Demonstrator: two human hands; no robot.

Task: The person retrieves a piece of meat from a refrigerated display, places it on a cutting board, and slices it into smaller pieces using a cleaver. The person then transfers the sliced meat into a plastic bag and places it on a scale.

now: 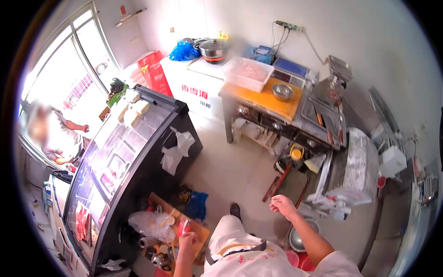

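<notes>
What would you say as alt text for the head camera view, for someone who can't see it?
Seen from above, the left hand is at a small red-and-white item, possibly held, while the right hand looks empty. On the left, a person is beyond a black-framed display case; ahead, an orange board holds a translucent tub and a metal bowl.

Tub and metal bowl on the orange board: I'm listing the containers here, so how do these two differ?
The tub is rectangular, while the bowl is round. The tub is whitish plastic; the bowl is shiny metal. The tub looks clearly larger than the bowl. Pinkish contents show in the tub, whereas any contents of the bowl are too small to make out. Both stand upright on the orange board.
</notes>
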